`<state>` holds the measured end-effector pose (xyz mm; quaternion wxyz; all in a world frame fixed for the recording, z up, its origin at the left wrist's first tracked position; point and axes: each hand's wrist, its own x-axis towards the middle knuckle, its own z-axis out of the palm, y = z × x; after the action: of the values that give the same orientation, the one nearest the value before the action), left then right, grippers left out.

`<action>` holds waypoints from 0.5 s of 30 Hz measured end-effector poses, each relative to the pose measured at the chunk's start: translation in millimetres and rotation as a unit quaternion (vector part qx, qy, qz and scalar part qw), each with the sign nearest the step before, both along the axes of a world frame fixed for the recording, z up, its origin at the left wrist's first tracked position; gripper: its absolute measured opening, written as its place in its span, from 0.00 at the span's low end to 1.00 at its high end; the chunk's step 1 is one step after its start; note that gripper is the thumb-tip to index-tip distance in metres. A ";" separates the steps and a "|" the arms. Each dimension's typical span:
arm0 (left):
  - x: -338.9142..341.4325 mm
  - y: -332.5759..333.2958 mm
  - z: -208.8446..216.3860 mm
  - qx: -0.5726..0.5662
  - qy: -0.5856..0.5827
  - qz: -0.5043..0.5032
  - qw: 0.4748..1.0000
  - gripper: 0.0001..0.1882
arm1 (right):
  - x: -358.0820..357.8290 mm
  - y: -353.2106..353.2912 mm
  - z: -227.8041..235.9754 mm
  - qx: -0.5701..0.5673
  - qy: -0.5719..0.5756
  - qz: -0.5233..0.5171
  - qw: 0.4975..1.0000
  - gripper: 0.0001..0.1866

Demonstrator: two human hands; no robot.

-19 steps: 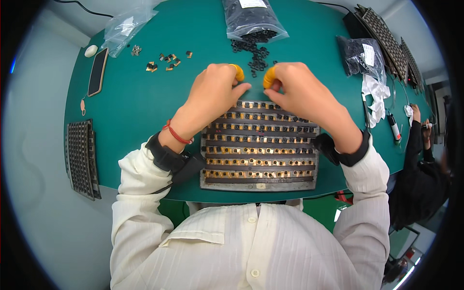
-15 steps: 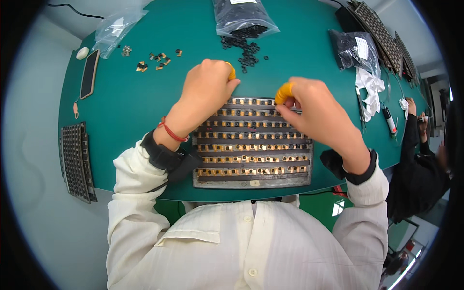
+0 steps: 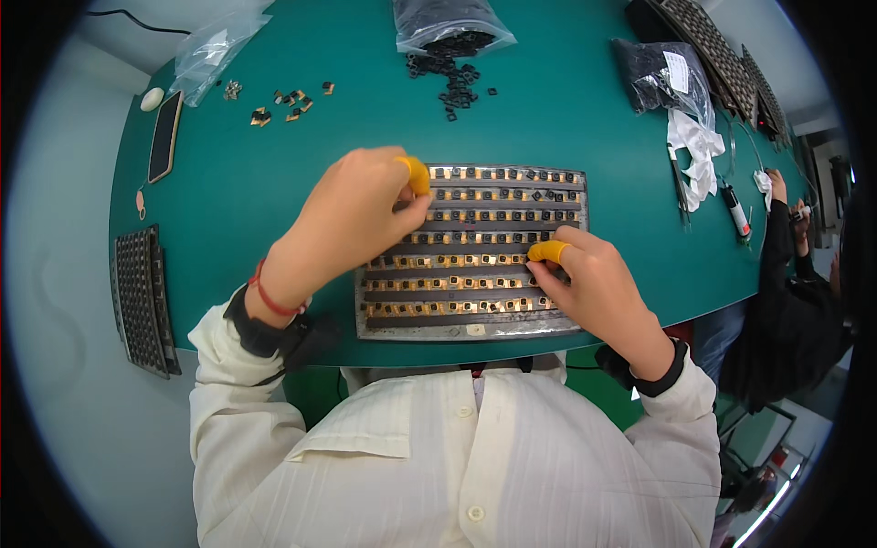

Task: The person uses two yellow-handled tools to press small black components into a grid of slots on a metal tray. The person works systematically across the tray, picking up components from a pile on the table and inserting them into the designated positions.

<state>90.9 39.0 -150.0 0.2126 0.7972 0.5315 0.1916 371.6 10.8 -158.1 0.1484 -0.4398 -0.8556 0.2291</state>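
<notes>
In front of me lies a metal tray (image 3: 411, 333) lined with rows of small brass-coloured parts, many carrying square black pieces. My left hand (image 3: 361, 201), a yellow cover on one finger, is closed in a pinch above the tray's upper left corner. Whatever its fingertips hold is hidden. Over the right half of the tray, my right hand (image 3: 594, 279) also pinches, its yellow-covered finger and thumb at a middle row. I cannot make out what is between them. A few black pieces (image 3: 548, 195) sit askew in the second row from the top.
Loose black pieces (image 3: 457, 96) spill from a clear bag (image 3: 443, 18) beyond the tray. Brass-and-black parts (image 3: 292, 102), a phone (image 3: 165, 137) and stacked trays (image 3: 142, 297) lie leftward. At right are another bag (image 3: 653, 78), tissue (image 3: 697, 155), a tube (image 3: 735, 212) and a co-worker's hand (image 3: 776, 185).
My right hand has moved down the tray from the top rows to a middle row. The left hand has shifted left and lower, staying pinched. The whole view has shifted slightly.
</notes>
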 end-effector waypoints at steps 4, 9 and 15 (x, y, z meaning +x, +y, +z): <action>-9.7 -33.0 3.1 0.005 0.004 -0.043 0.999 0.06 | -6.8 -17.5 9.7 0.036 -0.100 0.020 0.994 0.12; -13.4 -53.3 -6.8 0.027 0.028 -0.058 0.998 0.07 | -20.5 -18.2 13.5 0.024 -0.161 0.052 0.985 0.19; -12.7 -60.7 -15.1 0.065 0.029 -0.067 0.995 0.08 | -23.1 -7.0 22.9 -0.039 -0.184 0.062 0.980 0.17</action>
<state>78.2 -21.6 -165.1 0.1572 0.8484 0.4693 0.1877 348.5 3.8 -135.1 -0.0434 -0.4260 -0.8844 0.1857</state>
